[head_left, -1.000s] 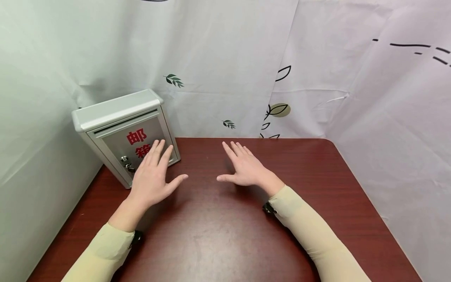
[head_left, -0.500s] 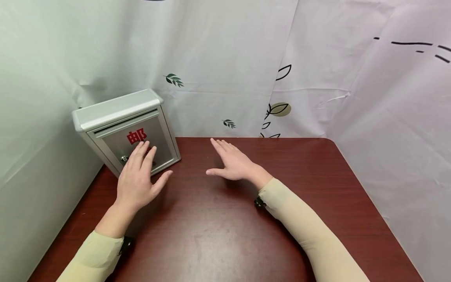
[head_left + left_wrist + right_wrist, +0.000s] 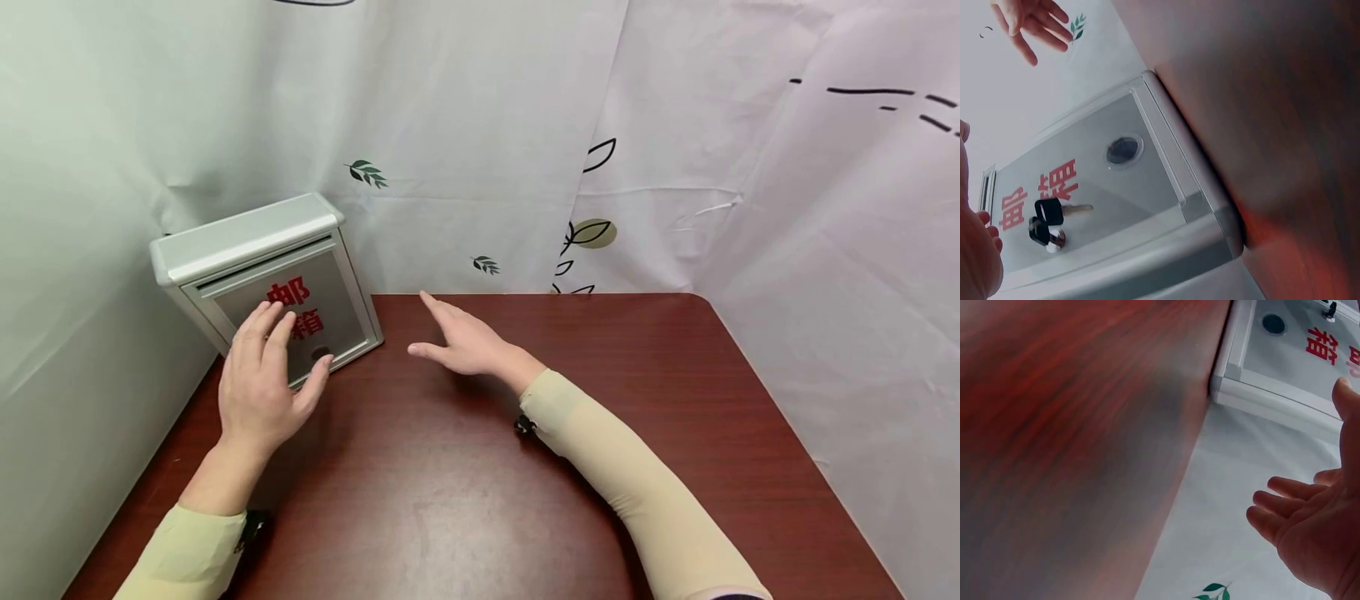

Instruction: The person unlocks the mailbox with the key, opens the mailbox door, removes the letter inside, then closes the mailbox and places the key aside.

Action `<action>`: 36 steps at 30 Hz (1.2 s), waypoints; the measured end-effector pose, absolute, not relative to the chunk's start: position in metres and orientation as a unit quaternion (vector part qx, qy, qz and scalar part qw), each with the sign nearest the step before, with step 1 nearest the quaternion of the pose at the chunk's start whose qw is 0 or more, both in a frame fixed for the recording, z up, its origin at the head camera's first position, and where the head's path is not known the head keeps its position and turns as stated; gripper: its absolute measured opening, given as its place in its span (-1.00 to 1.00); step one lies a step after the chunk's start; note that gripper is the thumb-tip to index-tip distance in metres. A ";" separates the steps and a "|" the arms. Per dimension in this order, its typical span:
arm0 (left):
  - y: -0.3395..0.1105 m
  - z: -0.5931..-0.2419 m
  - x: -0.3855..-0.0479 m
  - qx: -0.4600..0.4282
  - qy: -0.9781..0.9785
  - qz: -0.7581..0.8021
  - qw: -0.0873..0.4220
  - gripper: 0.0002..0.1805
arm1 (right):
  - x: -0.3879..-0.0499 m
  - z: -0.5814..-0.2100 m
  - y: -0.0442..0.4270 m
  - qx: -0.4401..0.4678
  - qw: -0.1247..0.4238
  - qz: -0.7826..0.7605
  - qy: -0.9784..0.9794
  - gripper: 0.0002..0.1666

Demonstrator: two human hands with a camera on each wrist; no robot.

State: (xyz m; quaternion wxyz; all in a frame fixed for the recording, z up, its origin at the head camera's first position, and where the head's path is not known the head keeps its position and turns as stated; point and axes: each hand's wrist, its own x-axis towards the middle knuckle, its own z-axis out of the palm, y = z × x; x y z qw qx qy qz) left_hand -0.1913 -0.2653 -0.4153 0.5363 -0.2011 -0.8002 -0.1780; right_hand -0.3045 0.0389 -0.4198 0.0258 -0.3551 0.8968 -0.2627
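A silver metal box (image 3: 251, 229) with red characters stands upright at the back left of the table. My left hand (image 3: 258, 387), fingers spread and slightly bent, is in front of its lower left part and hides the lock in the head view. In the left wrist view, two black-headed keys (image 3: 1050, 212) hang at the lock (image 3: 1055, 240), near a round dark window (image 3: 1124, 150). To the right of the box, my right hand (image 3: 465, 342) hovers with its fingers extended and thumb apart, holding nothing. Neither hand visibly grips anything.
The reddish-brown table (image 3: 450, 500) has a rounded far right corner. White curtains (image 3: 480, 108) with leaf prints hang behind it and along both sides; the box stands close to the left one.
Both hands have moved left, the right one also slightly farther back. My left hand now covers the lock, while more of the lower red character shows. The box stays in place.
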 end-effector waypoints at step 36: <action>-0.315 -0.421 -0.163 0.019 -0.848 -0.288 0.445 0.12 | -0.330 -0.383 -0.031 -0.378 0.045 -0.267 0.885 0.13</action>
